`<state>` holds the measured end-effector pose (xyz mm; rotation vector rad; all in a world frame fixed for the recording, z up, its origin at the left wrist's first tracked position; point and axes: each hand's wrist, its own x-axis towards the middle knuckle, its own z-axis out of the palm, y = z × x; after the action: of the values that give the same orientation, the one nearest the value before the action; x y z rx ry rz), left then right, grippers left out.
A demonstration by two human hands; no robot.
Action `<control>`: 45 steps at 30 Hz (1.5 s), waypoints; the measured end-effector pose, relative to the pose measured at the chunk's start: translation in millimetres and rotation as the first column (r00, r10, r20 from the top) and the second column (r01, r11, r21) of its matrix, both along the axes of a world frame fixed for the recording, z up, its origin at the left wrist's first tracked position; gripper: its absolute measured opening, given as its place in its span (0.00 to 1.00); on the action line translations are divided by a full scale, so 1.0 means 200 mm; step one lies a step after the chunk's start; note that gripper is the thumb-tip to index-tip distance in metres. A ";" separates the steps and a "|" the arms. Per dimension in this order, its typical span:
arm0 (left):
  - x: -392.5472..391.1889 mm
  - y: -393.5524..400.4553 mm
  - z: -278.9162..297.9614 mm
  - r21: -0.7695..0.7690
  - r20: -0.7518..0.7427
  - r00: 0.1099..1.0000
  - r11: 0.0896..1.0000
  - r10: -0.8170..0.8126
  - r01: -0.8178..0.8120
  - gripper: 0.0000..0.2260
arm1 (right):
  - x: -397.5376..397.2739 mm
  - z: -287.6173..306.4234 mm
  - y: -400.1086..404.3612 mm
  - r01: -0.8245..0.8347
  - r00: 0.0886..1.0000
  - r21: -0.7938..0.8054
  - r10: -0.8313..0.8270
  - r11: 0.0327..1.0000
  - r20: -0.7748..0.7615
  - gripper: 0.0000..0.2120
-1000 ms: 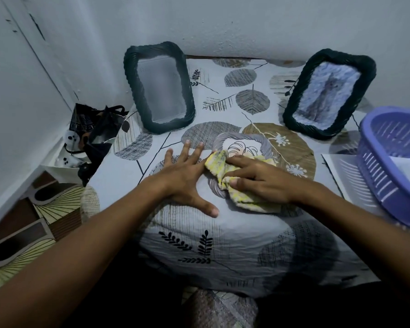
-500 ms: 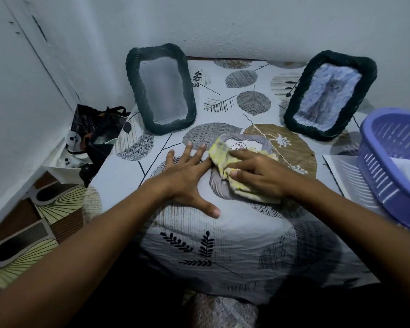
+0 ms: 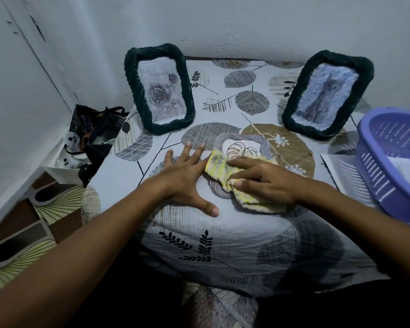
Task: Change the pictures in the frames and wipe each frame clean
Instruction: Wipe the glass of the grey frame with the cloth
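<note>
1. Yellow and white cloth [image 3: 244, 183] lies bunched over the near part of a grey frame [image 3: 240, 140] that rests flat on the leaf-patterned tablecloth [image 3: 199, 237]; the frame's picture, a line-drawn leaf, shows beyond the cloth.
2. Right hand [image 3: 265, 181] lies on top of the cloth, fingers nearly straight and pressing it down onto the frame — the thumb lies along the cloth's near edge, not curled round it.
3. Left hand [image 3: 187, 178] is spread flat on the tablecloth just beside the frame's left side, fingers straight and fanned, thumb pointing toward the person; the fingers nearest the frame touch the cloth's edge.
4. Two dark green woven frames stand upright at the back, leaning toward the wall: the left frame [image 3: 159, 88] shows a picture of roses, the right frame [image 3: 327, 93] a blurred bluish picture whose subject I cannot make out.
5. Purple plastic basket [image 3: 388, 166] sits at the right edge of the table — some white paper lies inside it, and a sheet [image 3: 341, 171] lies under its left side.
6. Dark bags [image 3: 97, 129] are piled against the wall, off the table's left edge.
</note>
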<state>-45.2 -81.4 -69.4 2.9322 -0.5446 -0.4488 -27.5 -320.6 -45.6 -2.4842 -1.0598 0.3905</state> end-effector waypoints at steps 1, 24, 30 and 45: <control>0.00 0.00 0.00 0.005 -0.001 1.000 1.000 0.003 -0.003 0.62 | 0.00 0.01 -0.02 0.002 1.000 -0.002 -0.002 1.000 -0.007 0.19; 0.00 -0.01 0.01 0.025 0.000 1.000 1.000 0.010 -0.010 0.62 | -0.10 0.00 -0.09 0.075 0.995 -0.017 -0.074 0.997 0.063 0.16; 0.01 0.00 -0.01 0.025 0.002 1.000 1.000 0.006 -0.006 0.62 | -0.13 0.00 -0.21 0.128 0.988 -0.048 -0.123 0.991 0.095 0.19; 0.00 0.00 -0.01 -0.002 0.010 1.000 1.000 0.015 -0.015 0.58 | -0.16 0.02 -0.19 0.178 0.967 -0.080 -0.159 0.981 0.199 0.27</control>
<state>-44.5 -80.5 -70.9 2.9356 -0.5230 -0.4322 -59.8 -359.0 -41.6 -2.7189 -0.9084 0.1567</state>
